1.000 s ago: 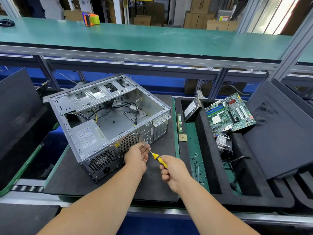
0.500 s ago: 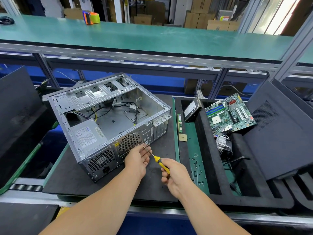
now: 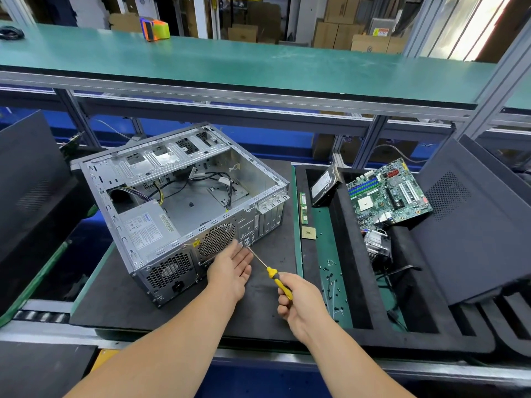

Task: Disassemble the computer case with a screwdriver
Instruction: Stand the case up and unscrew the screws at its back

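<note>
Since a second ago the left hand has uncurled from the screwdriver shaft; its fingers now lie straight and apart, palm up, fingertips touching the rear panel of the case. The right hand, at about 5 o'clock from the case, has a closed grip around the handle of the yellow-and-black screwdriver, whose thin metal shaft points toward 11 o'clock, its tip at the rear panel beside the left fingertips.

The open, grey metal computer case lies on its side on a black foam mat on the counter, with its side panel off. Inside it are a silver power supply unit at the near left and loose black cables.

At 3 o'clock, a black foam tray holds small loose screws, a processor chip, a green memory stick, a hard drive, a metal heatsink and a green motherboard.

Judging by this, the work is well along: the main parts are out, and the power supply, cables and rear-panel screws appear to remain.

Farthest away, a green shelf carries an orange and green tape dispenser.
</note>
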